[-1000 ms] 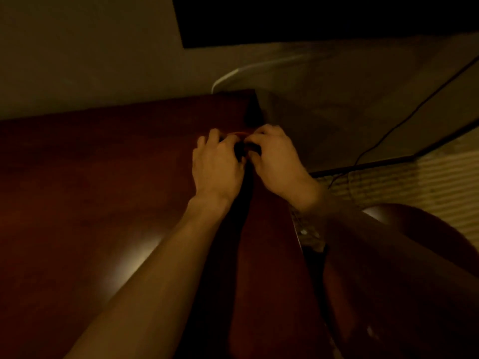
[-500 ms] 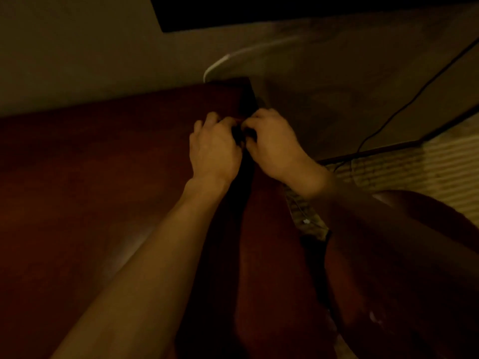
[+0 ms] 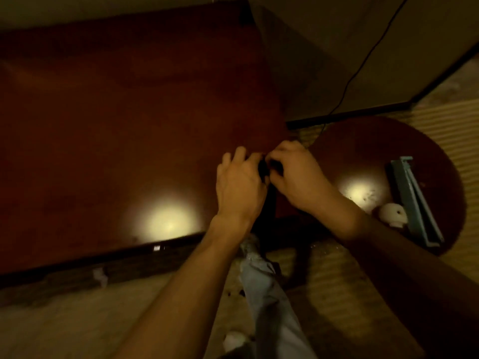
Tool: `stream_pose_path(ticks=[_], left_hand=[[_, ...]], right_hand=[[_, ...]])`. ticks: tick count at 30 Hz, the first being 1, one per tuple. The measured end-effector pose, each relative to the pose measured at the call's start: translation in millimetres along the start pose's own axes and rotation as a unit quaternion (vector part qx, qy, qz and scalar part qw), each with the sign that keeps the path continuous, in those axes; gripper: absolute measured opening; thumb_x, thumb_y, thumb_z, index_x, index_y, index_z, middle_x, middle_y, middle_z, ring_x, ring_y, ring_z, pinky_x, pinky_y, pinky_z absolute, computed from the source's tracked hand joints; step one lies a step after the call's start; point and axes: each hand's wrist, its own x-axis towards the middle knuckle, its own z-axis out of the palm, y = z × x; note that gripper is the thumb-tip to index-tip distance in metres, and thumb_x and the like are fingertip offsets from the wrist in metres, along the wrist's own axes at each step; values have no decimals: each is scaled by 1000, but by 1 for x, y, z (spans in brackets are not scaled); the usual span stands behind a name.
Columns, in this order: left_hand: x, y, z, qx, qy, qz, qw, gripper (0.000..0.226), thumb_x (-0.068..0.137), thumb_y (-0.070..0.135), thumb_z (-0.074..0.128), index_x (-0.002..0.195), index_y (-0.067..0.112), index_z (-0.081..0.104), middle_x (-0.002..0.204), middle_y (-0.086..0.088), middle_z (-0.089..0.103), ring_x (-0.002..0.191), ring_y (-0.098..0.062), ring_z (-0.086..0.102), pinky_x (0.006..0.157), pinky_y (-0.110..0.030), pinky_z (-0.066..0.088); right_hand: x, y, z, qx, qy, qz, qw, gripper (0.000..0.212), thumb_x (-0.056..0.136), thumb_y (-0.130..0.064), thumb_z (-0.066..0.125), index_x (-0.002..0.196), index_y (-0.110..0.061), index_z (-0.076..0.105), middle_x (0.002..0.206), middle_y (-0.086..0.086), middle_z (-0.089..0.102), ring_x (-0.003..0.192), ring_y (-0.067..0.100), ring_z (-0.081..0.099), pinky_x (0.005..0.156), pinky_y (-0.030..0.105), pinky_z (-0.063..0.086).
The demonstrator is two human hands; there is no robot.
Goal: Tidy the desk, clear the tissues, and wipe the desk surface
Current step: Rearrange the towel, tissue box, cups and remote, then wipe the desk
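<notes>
Desk (image 3: 108, 120): we see its dark red-brown top filling the left and middle of the view, bare where it shows, with a bright patch of reflected light near its front edge.
Change of view: a second ago we saw only the far right corner of the desk against the wall; now we look down on most of the top, its front edge and the floor below.
Left hand (image 3: 239, 186): curled over the right front part of the desk, fingers bent around a small dark object (image 3: 263, 168) held between both hands, as it was before.
Right hand (image 3: 298, 177): fingertips pinch the same dark object from the other side; we cannot tell what the object is.
Hands' place: earlier they worked at the far right corner; now they are near the front right corner.
Round table (image 3: 404, 141): newly in full view, just right of the desk, with its own spot of glare.
On the round table: a pale blue-grey folded frame (image 3: 412, 203) and a small white object (image 3: 392, 213) beside it.
Cable (image 3: 363, 58): a thin dark line down the wall toward the round table.
Floor (image 3: 64, 327): pale and ribbed, with small pale scraps on it.
Trouser leg (image 3: 267, 299): light grey, between our forearms.
</notes>
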Motion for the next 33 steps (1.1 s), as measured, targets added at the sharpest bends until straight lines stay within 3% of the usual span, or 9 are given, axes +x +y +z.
stream_pose_path(ticks=[7,10,14,20,23,25,27,30,33], left_hand=[[-107,19,-8,5,-68,25,997,36,88,16,51,123,18,54,111,-6,53,96,-26,48,80,-36,41],[-112,24,-27,15,-46,35,998,39,88,10,48,126,16,50,110,-9,51,94,-26,47,80,-37,42],[-95,21,-48,8,22,54,998,31,90,22,54,120,16,53,105,-10,52,91,-27,48,74,-37,41],[-72,9,-51,45,56,51,996,43,84,4,46,125,16,53,112,-9,53,96,-27,47,74,-36,39],[-56,-3,-28,50,-2,51,997,46,89,11,47,134,16,47,134,-10,47,119,-30,43,93,-41,38],[-57,-12,-11,78,-73,47,993,54,94,21,41,145,15,29,152,-10,28,140,-30,22,113,-45,21],[-63,-17,-1,108,-94,51,988,59,95,27,36,149,12,17,157,-12,14,145,-29,8,118,-47,7],[-63,-16,-3,120,-83,56,988,55,93,29,35,145,12,29,154,-13,26,143,-30,20,117,-49,15],[-50,-12,-16,115,-88,50,988,46,88,23,50,133,14,48,139,-11,48,127,-33,43,105,-47,34]], right_hand=[[-107,-28,-1,24,-79,31,996,11,84,-7,61,94,-11,65,90,-1,47,85,19,54,66,23,35],[-109,-41,-18,35,-48,27,998,13,85,-6,60,97,-9,65,90,-2,45,78,14,50,61,20,32],[-88,-57,-41,14,7,1,1000,17,86,-6,60,101,-10,66,95,0,47,82,13,47,68,19,31],[-62,-60,-31,-43,44,-6,998,24,86,-3,56,107,-8,65,110,8,55,103,24,49,81,34,41],[-49,-45,-13,-72,10,35,997,38,90,-12,53,128,-11,55,133,11,50,123,28,42,99,39,39],[-51,-38,3,-73,-64,54,994,50,96,-22,47,144,-14,37,151,12,33,140,29,26,115,40,25],[-58,-33,16,-101,-98,49,989,56,99,-29,37,150,-15,19,159,12,14,147,27,8,121,39,8],[-63,-33,21,-116,-106,48,986,59,100,-33,32,152,-15,11,161,11,5,148,25,-1,121,40,0],[-55,-42,15,-95,-95,68,989,55,98,-25,39,149,-13,24,158,13,18,147,30,10,120,41,6]])
